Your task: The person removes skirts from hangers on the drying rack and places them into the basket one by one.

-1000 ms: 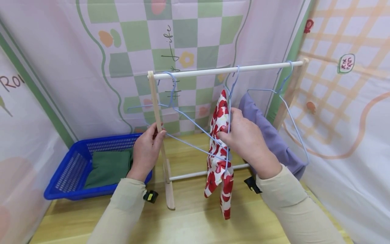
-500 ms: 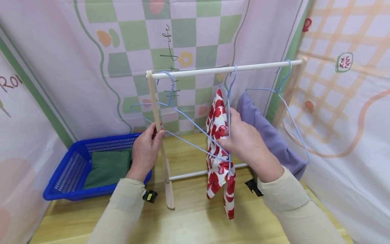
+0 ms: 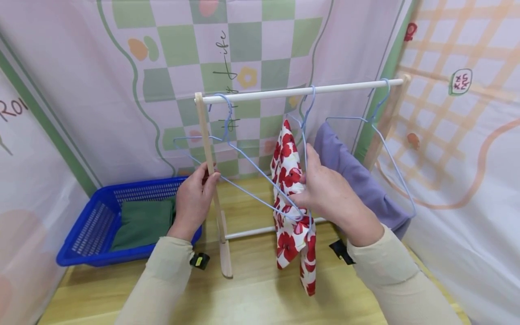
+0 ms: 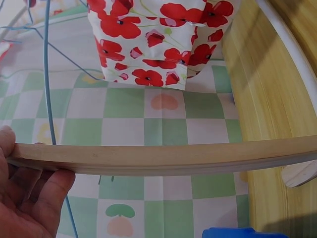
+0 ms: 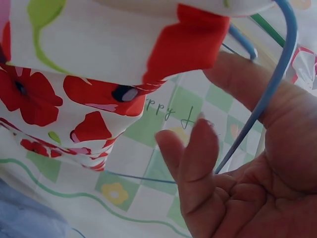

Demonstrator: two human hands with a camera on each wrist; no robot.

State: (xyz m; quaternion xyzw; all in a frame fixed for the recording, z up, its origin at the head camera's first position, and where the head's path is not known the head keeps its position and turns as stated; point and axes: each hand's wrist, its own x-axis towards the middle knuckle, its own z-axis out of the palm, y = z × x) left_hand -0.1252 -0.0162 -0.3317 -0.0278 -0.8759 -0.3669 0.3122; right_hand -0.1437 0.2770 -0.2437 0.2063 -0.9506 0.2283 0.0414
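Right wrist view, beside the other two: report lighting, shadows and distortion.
Right wrist view: dimmer, the right hand shaded; head view: bright, a soft shadow on the table below the floral cloth; left wrist view: the white rod looks bowed, probably lens distortion.

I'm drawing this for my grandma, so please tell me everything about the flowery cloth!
The flowery cloth is white with big red flowers, dark centres, pink buds and green bits. It looks like smooth, thin fabric. It's draped over the middle blue hanger, lower ends dangling above the table. Another hanger has a corner crossing in front. The right hand is close beside it; I can't tell if they touch.
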